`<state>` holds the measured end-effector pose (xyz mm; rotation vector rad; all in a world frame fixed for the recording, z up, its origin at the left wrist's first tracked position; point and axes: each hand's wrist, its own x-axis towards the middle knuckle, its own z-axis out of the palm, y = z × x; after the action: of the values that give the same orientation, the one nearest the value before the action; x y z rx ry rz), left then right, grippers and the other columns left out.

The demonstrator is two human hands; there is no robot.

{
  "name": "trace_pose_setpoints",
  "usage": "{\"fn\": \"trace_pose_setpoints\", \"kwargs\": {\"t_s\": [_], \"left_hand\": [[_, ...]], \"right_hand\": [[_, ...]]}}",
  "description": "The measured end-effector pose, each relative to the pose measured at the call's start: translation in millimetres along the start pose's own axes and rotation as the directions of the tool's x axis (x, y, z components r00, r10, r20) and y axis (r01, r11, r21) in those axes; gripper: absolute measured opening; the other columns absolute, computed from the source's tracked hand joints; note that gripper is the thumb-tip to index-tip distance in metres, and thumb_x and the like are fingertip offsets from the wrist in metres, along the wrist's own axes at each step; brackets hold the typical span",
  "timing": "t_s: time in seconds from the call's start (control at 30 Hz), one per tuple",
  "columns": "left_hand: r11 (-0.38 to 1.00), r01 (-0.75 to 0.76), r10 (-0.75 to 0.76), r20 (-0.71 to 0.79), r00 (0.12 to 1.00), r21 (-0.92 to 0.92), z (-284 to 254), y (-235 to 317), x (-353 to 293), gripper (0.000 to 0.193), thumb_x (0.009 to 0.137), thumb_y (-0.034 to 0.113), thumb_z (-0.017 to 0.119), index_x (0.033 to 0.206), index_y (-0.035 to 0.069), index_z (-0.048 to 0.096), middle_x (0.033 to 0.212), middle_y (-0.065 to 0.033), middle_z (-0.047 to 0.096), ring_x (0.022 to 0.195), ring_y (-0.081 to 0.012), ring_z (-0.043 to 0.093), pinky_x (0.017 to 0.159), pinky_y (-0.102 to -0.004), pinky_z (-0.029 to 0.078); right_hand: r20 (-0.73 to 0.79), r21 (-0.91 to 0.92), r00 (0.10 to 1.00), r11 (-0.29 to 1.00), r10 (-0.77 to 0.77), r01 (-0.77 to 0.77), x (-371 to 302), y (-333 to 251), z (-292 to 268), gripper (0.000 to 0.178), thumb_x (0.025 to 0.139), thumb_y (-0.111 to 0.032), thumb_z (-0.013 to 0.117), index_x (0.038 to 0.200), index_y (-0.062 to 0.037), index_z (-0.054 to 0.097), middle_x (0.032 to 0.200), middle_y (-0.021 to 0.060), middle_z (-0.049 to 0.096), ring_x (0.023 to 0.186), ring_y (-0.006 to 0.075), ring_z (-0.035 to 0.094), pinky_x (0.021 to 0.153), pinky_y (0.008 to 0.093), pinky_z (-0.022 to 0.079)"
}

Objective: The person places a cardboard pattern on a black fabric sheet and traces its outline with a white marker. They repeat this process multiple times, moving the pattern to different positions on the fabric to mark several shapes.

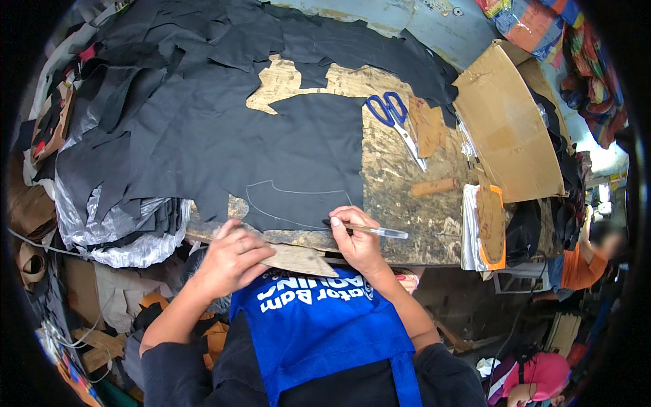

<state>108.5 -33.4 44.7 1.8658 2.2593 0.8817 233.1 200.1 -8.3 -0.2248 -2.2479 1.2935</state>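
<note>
A wide sheet of black leather-like material (291, 149) covers the left and middle of the worktable. Near its front edge a curved shape (298, 203) is drawn in a thin pale line. My right hand (357, 239) is closed around a pen (386, 233) with a clear end, its tip by the lower right of that outline. Slightly blurred, my left hand (234, 258) grips a flat tan pattern piece (298, 260), held at the table's front edge just over my blue apron (319, 325).
Blue-handled scissors (399, 121) lie right of the sheet, beside tan pattern pieces (427, 129). A notebook (470, 230) and a cardboard box (508, 125) stand at the right. Black scraps (169, 34) pile at the back. Two other people (584, 263) are at the far right.
</note>
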Motion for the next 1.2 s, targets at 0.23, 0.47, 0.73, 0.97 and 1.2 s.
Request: {"fn": "trace_pose_setpoints", "kwargs": {"t_s": [0.23,0.47,0.73,0.97,1.2], "left_hand": [[0.870,0.452,-0.470,-0.053,0.881,-0.197,-39,-7,-13,0.017,0.077,0.013,0.072,0.087,0.000,0.068,0.071,-0.0142,0.064,0.063,-0.0247,0.063,0.058,-0.0328,0.049],[0.476,0.711,-0.866,-0.137,0.481,-0.517,-40,-88,4,0.026,0.087,0.023,0.064,0.086,-0.003,0.065,0.068,0.0009,0.057,0.060,-0.0051,0.047,0.053,-0.0238,0.040],[0.615,0.667,-0.780,-0.199,0.594,-0.420,-23,-120,44,0.024,0.087,0.021,0.065,0.091,-0.003,0.064,0.071,0.0002,0.060,0.063,-0.0065,0.051,0.057,-0.0234,0.042],[0.416,0.633,-0.880,-0.112,0.462,-0.653,-19,-117,51,0.043,0.083,0.013,0.068,0.115,-0.012,0.054,0.073,-0.0093,0.064,0.062,-0.0106,0.057,0.055,-0.0241,0.045],[0.245,0.711,-0.749,0.338,0.570,-0.659,-29,-89,37,0.035,0.082,0.005,0.065,0.113,-0.010,0.056,0.077,-0.0062,0.064,0.064,-0.0082,0.057,0.057,-0.0222,0.045]], "right_hand": [[-0.049,0.044,0.998,0.999,0.029,-0.027,-1,-2,-1,0.011,0.087,-0.004,0.059,0.078,0.0018,0.058,0.084,0.0126,0.066,0.070,0.0145,0.061,0.063,0.0264,0.048],[-0.047,0.135,0.997,0.989,0.062,-0.056,2,-2,-5,0.007,0.086,-0.005,0.060,0.087,0.0008,0.063,0.083,0.0141,0.066,0.075,0.0256,0.065,0.068,0.0315,0.051],[-0.153,-0.495,0.986,0.858,0.066,-0.135,37,0,-13,0.013,0.073,-0.009,0.068,0.082,-0.0048,0.059,0.077,0.0108,0.062,0.080,0.0313,0.055,0.074,0.0404,0.045],[-0.210,0.155,0.947,0.965,0.242,-0.212,46,8,-14,0.018,0.076,0.005,0.063,0.080,-0.0047,0.049,0.067,-0.0040,0.045,0.057,0.0040,0.038,0.051,0.0201,0.034],[-0.059,0.008,0.964,0.966,0.258,-0.258,17,9,-75,0.022,0.073,0.007,0.066,0.081,-0.0045,0.049,0.072,-0.0026,0.045,0.063,0.0048,0.037,0.054,0.0204,0.032]]}}
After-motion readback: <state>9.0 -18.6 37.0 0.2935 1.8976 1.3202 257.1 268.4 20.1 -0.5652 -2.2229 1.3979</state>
